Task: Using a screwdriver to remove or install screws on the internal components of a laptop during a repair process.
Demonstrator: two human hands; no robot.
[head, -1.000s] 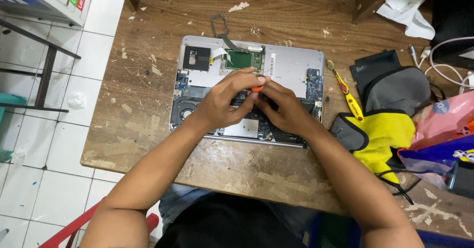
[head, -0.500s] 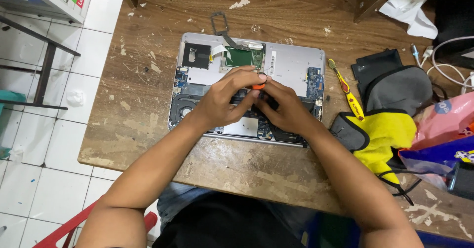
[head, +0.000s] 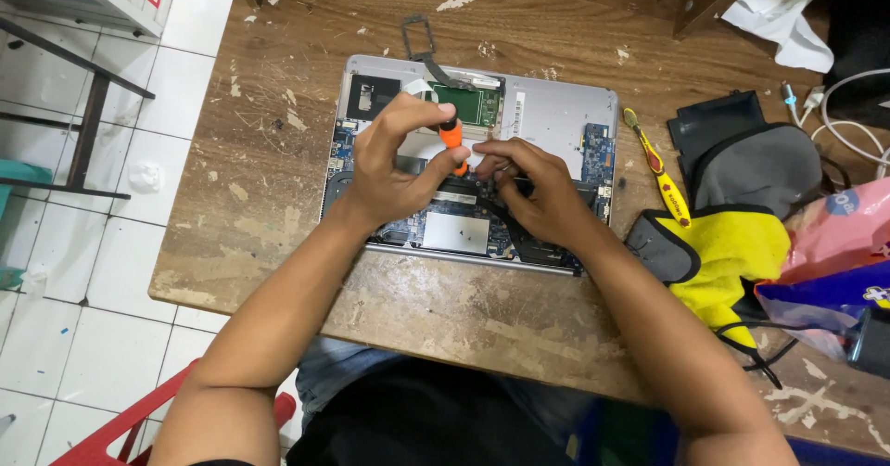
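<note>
Since the earlier frame the left hand (head: 394,174) has lifted toward the far side of the opened laptop (head: 556,114), its fingers now clenched around the orange-handled screwdriver (head: 453,143), held upright over the exposed boards in the middle of the worn wooden table (head: 278,151). Just to the right, the right hand (head: 538,197) rests on the dark parts inside the case, fingertips pinched down, though I cannot tell whether they grasp anything. Judging from this, the tip should stay square and steadied, while a yellow screwdriver (head: 660,171) and yellow cloth (head: 742,253) lie farther right.
</note>
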